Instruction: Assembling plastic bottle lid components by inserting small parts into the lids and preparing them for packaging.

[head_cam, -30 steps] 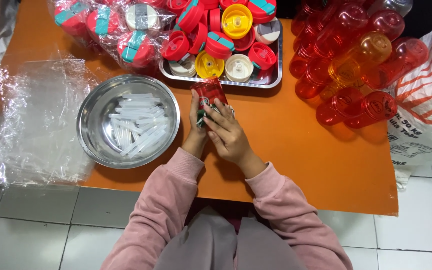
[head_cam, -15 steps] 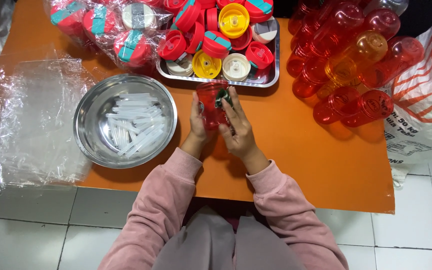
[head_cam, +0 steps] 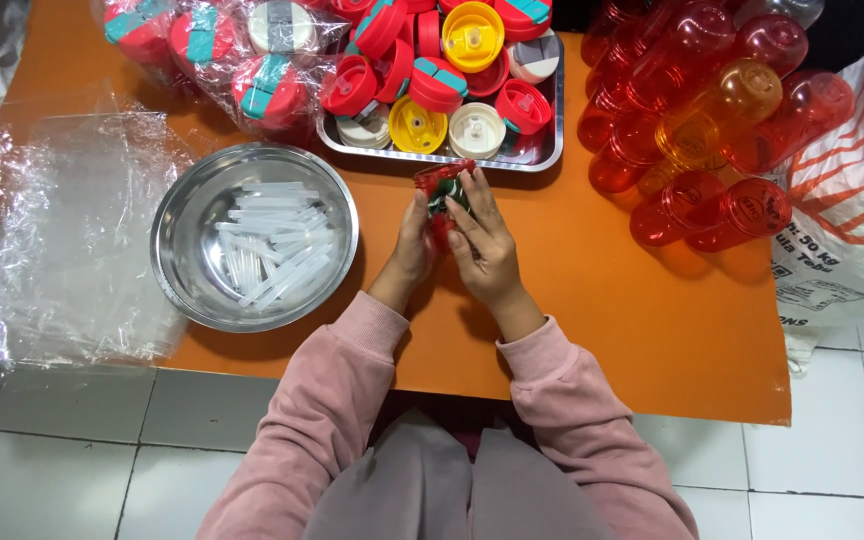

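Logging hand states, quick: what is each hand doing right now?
Left hand: closed on the red lid.
Right hand: closed on the same red lid, fingers over its top.

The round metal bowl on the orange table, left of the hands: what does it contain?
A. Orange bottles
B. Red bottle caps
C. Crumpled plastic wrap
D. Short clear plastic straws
D: the metal bowl holds a loose pile of short clear straws, while the caps lie in the tray and the bottles lie farther right.
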